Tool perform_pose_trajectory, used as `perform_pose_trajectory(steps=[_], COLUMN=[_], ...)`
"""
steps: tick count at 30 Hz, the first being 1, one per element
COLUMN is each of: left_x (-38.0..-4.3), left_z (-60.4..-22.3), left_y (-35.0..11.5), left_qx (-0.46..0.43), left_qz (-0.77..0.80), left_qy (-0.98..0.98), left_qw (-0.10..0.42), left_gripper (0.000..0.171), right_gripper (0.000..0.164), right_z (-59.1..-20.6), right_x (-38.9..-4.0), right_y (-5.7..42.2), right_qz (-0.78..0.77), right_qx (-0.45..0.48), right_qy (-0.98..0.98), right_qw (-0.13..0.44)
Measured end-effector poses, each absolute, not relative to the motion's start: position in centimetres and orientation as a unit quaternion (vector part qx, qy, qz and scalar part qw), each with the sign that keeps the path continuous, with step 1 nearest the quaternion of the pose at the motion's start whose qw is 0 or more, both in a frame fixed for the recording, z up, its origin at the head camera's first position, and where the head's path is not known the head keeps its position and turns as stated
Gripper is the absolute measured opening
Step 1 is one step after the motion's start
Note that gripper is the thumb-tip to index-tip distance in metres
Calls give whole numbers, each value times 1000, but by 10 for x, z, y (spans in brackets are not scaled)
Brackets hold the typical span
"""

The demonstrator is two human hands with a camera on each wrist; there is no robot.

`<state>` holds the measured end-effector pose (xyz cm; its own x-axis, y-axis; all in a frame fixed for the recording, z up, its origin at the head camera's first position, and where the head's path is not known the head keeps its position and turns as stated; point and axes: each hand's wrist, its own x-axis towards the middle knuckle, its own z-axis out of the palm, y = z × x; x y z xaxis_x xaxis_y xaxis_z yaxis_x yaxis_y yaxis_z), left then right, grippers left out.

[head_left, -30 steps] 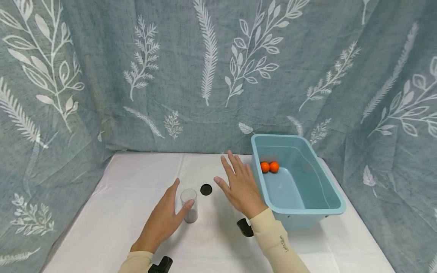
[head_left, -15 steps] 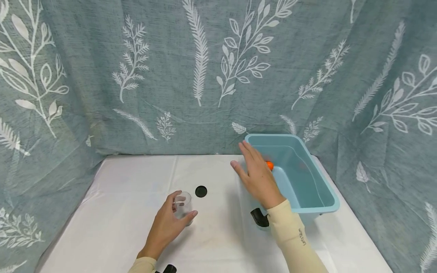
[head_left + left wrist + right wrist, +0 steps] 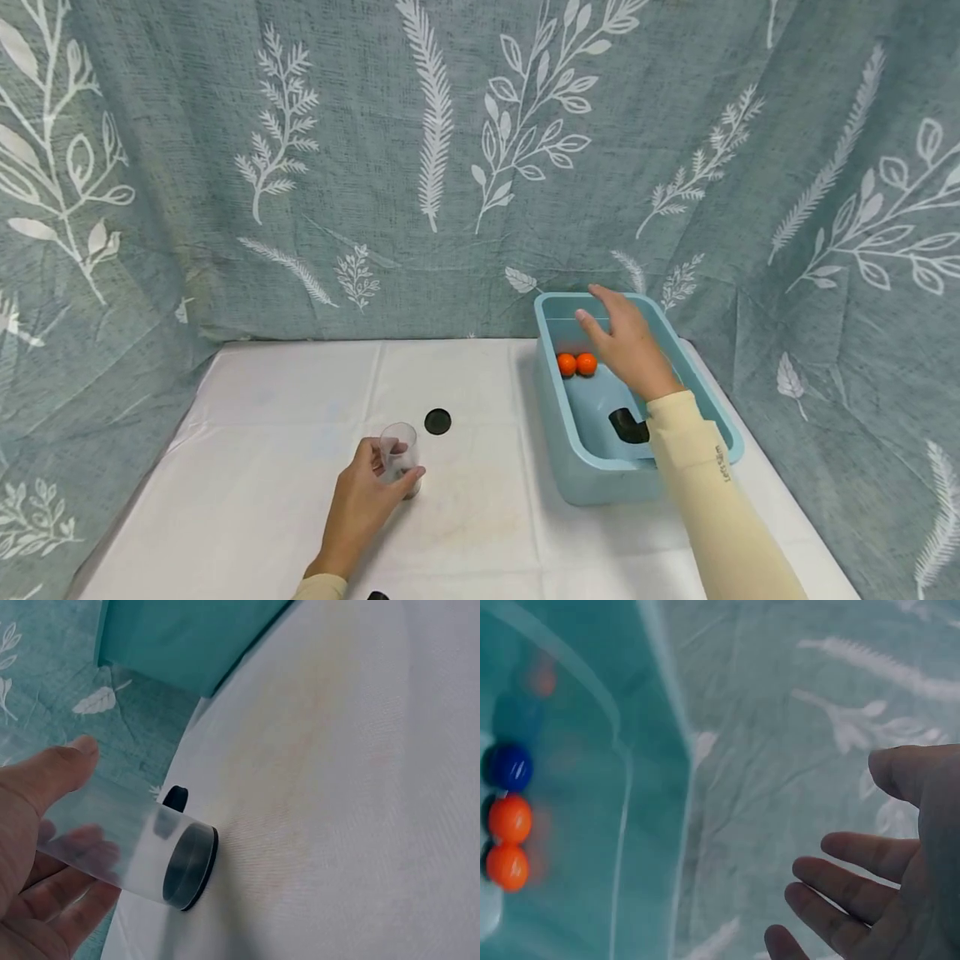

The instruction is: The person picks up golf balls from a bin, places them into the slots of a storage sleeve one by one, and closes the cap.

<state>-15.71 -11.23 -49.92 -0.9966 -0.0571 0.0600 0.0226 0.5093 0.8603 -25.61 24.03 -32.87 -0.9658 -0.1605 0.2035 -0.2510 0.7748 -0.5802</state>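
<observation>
My left hand (image 3: 363, 500) holds a clear plastic tube (image 3: 400, 439) upright on the white table, thumb on one side and fingers round the other. In the left wrist view the tube (image 3: 139, 840) has a black cap on its base. A round black lid (image 3: 438, 422) lies flat just beyond it. My right hand (image 3: 632, 348) hovers over the light blue bin (image 3: 588, 458), fingers spread loosely, holding nothing. Two orange balls (image 3: 587, 364) sit inside the bin; the right wrist view also shows a blue ball (image 3: 511, 766) beside them, hidden in the head view.
The bin stands at the table's right side, near the back. A white cloth (image 3: 277, 433) covers the table. Behind it and at both sides hangs a grey-green curtain (image 3: 375, 167) with white leaf prints.
My right hand has moved right, from beside the bin to over it. The left hand has closed round the tube. The head view has shifted slightly.
</observation>
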Motion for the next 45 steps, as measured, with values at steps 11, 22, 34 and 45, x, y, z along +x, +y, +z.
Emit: perform_pose_trajectory(steps=[11, 22, 34, 45], left_x=[-156, -162, -157, -158], left_z=[-502, -504, -507, -505], left_y=[-117, -114, -111, -107], left_qx=[9, -1, 11, -1], left_qz=[-494, -493, -486, -472], left_qy=[-867, -866, -869, -875], left_qw=[71, 84, 87, 105], left_gripper=[47, 44, 41, 37], right_gripper=[62, 57, 51, 31], right_z=[-346, -369, -410, -426], right_x=[-295, -332, -351, -354], right_y=[263, 279, 293, 283], right_qz=[328, 248, 149, 125], right_qx=[82, 80, 101, 122], right_qy=[-941, -960, -971, -975], right_qw=[0, -108, -156, -136])
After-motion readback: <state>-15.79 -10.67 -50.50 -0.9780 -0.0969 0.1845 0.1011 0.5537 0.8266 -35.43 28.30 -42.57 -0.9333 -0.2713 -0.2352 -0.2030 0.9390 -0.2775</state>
